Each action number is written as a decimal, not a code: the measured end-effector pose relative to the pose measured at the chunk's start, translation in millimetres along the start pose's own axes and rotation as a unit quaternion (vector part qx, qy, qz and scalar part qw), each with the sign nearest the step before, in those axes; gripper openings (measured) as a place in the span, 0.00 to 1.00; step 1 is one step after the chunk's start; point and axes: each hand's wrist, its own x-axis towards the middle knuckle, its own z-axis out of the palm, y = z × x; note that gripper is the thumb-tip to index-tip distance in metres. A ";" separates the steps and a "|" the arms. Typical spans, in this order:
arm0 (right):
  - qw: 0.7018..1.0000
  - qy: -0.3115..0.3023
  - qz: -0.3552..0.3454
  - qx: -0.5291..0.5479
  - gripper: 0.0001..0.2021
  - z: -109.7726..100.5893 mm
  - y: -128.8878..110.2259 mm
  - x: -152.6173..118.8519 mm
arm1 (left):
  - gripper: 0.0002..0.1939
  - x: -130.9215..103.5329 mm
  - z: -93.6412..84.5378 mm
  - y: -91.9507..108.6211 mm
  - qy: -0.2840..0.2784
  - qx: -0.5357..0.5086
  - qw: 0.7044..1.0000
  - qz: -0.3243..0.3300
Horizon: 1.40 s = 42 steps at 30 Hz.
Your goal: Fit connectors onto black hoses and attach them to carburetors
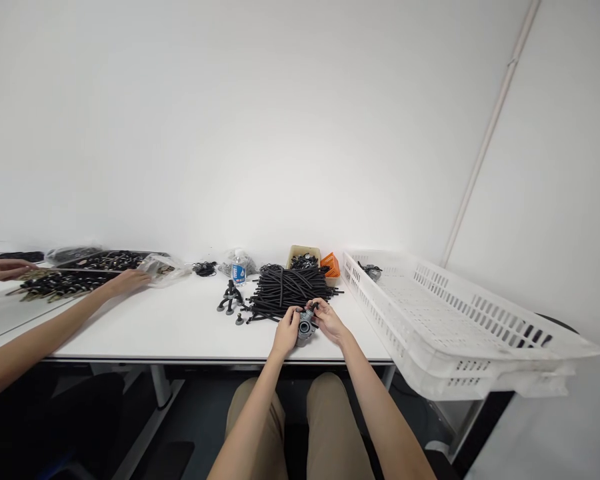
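Note:
A grey part with a round opening (pixel 306 327) is at the table's front edge, between my two hands. My left hand (pixel 286 331) is closed on its left side. On the upper right of that part, the fingers of my right hand (pixel 329 321) are pinched by a small black piece (pixel 314 306); the fingertips partly hide it. Just beyond my hands lies a heap of black rubber tubes (pixel 293 288). Left of the heap are several grey and black fittings (pixel 229 297), with a small one (pixel 239 319) standing apart from them.
A big white slotted crate (pixel 405 320) is on my right, with a grey part (pixel 373 271) inside. Behind the tubes are a beige bin (pixel 296 252) of black pieces, an orange basket (pixel 333 265) and a bottle (pixel 239 270). A co-worker's arms (pixel 65 320) reach in from the left among black-and-brass parts (pixel 63 285).

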 end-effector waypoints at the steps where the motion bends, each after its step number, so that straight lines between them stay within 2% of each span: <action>1: 1.000 -0.004 0.005 0.009 0.17 -0.7 1.3 0.3 | 0.18 -0.1 -0.1 0.1 -0.002 -0.003 1.000 0.002; 6: 0.999 -0.003 0.013 0.037 0.18 -3.2 9.3 2.0 | 0.19 -0.6 0.4 0.6 -0.005 -0.015 1.000 0.007; 11: 1.000 0.015 -0.002 0.019 0.17 -3.0 11.9 -2.7 | 0.18 -0.7 0.4 2.4 -0.005 -0.013 1.000 0.010; 15: 0.995 0.084 -0.043 -0.025 0.18 -6.4 5.0 0.0 | 0.18 -1.4 0.3 4.0 -0.001 -0.001 1.000 0.000; 17: 0.987 0.134 -0.066 -0.066 0.18 -8.3 -4.6 8.2 | 0.17 -1.9 0.8 3.9 0.000 0.000 1.000 -0.007; 19: 0.977 0.159 -0.074 -0.126 0.17 -7.0 -18.5 21.2 | 0.17 -2.3 1.4 3.1 0.002 0.001 1.000 -0.011; 22: 0.960 0.129 -0.067 -0.238 0.15 6.9 -42.6 46.5 | 0.17 -2.8 1.8 2.1 0.005 0.002 1.000 -0.013; 26: 0.916 0.012 -0.042 -0.399 0.09 47.5 -59.8 81.3 | 0.17 -3.8 1.3 3.2 0.007 0.004 1.000 -0.008; 30: 0.847 -0.049 0.019 -0.529 0.01 87.3 -42.1 107.7 | 0.17 -5.2 0.7 4.8 0.007 0.004 1.000 0.005; 32: 0.818 -0.043 0.049 -0.571 0.03 99.2 -24.7 114.2 | 0.18 -5.4 0.2 4.5 0.006 -0.002 1.000 0.012; 35: 0.796 0.005 0.073 -0.601 0.10 107.1 0.4 115.9 | 0.19 -4.3 -0.9 2.0 -0.002 -0.019 1.000 0.007; 38: 0.800 0.054 0.066 -0.594 0.09 107.8 14.0 116.9 | 0.19 -2.9 -1.6 -0.9 -0.011 -0.028 1.000 -0.008; 42: 0.846 0.101 0.017 -0.524 0.03 104.8 2.8 127.8 | 0.18 -3.0 -1.0 0.8 -0.009 -0.015 1.000 0.004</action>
